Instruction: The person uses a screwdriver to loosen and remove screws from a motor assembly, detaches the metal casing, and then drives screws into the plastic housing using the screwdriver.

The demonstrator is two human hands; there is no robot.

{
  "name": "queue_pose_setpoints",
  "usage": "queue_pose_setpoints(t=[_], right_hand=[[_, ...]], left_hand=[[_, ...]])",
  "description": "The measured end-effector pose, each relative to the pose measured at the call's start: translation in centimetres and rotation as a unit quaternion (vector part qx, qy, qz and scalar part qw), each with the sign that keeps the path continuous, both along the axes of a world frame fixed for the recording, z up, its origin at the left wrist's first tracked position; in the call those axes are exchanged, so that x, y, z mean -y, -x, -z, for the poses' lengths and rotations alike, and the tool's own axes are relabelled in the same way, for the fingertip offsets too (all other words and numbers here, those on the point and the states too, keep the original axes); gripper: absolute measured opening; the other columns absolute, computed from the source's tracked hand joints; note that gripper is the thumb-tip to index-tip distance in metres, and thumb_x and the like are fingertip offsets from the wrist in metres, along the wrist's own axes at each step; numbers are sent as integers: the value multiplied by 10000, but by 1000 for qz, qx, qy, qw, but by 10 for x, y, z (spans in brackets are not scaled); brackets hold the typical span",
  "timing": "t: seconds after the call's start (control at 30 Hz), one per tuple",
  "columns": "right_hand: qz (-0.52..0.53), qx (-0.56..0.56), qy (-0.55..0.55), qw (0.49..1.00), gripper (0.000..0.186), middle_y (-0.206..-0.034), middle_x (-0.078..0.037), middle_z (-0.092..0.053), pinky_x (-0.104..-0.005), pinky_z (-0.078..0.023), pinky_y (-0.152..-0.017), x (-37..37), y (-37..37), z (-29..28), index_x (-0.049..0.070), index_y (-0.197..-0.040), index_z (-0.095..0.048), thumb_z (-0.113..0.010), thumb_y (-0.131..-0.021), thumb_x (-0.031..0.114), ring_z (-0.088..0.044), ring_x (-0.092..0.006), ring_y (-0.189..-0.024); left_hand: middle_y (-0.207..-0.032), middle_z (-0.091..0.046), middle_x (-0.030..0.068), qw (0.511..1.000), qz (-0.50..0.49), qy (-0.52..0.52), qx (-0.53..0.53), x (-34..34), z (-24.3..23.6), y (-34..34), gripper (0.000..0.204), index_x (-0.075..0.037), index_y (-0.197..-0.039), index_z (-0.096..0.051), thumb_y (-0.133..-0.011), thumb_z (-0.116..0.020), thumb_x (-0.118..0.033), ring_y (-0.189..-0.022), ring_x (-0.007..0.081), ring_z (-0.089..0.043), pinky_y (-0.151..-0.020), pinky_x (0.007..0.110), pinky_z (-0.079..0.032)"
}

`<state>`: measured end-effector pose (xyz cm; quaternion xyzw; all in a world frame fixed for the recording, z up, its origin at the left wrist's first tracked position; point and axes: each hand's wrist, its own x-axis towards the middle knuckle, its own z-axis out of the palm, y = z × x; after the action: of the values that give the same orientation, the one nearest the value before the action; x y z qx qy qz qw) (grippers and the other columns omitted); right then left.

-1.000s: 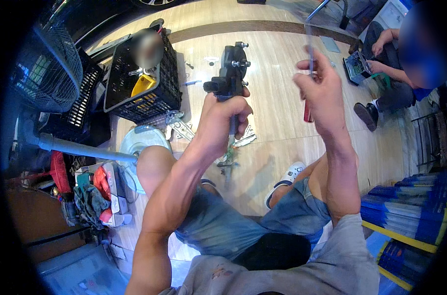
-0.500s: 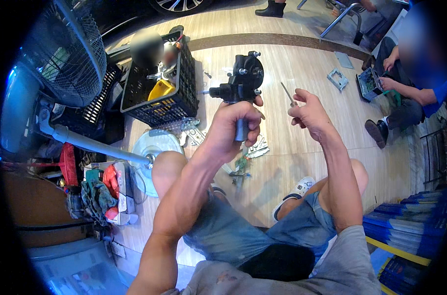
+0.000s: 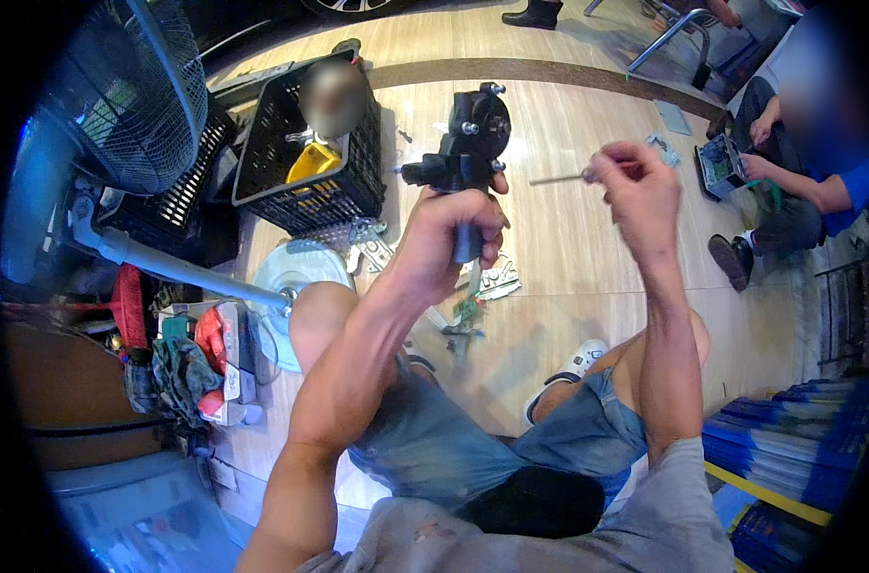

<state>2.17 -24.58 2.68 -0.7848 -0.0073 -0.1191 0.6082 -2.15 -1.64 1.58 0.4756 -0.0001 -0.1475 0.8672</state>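
My left hand is wrapped round the lower part of a black mechanical unit, held up in front of me. The unit has a rounded head, several silver bolts or studs and a dark cylindrical stem below my fingers. To its right, my right hand pinches a thin metal rod; the rod's free end points left towards the unit, without touching it. My fingers cover the rod's other end, and its exact kind cannot be made out.
Metal parts lie on the floor below the unit. A black plastic crate with a yellow item stands left, near a standing fan and its round base. Another person handles a metal box at right.
My right hand has moved right and up, tipping the rod from steep to nearly level. The black unit in my left hand has shifted slightly left and up.
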Motion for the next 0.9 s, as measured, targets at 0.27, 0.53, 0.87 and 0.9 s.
queue_pose_setpoints(t=[0.27,0.53,0.87,0.9], right_hand=[[-100,237,-265,929,230,-1097,-210,-661,-235,-549,-566,22,33,-40,-24,-1156,-567,-595,-952,77,-650,-143,-713],[-136,292,-253,912,241,-1097,-238,-657,-243,-578,-567,21,38,-36,-26,-1185,-549,-535,-992,118,-676,-162,-718],[-148,281,-264,911,238,-1092,-236,-658,-266,-593,-560,17,39,-35,-25,-1178,-551,-530,-994,125,-680,-166,-715],[-148,280,-265,911,238,-1092,-236,-658,-266,-593,-560,16,39,-35,-25,-1178,-551,-530,-994,125,-680,-166,-715]], left_hand=[[-627,-500,31,998,-61,-27,-8,12,2,-2,269,-33,-985,-526,-741,-631,-77,-483,147,-512,-440,281,-406],[-618,-485,31,991,-110,-49,51,15,-5,-1,279,-17,-990,-521,-729,-618,-46,-466,137,-480,-421,272,-381],[-610,-474,33,995,-87,-24,38,13,-4,0,274,-18,-1001,-519,-739,-591,-56,-462,140,-482,-413,275,-370],[-611,-473,34,996,-81,-15,36,12,-3,0,274,-22,-1002,-518,-739,-590,-57,-466,140,-482,-417,277,-370]])
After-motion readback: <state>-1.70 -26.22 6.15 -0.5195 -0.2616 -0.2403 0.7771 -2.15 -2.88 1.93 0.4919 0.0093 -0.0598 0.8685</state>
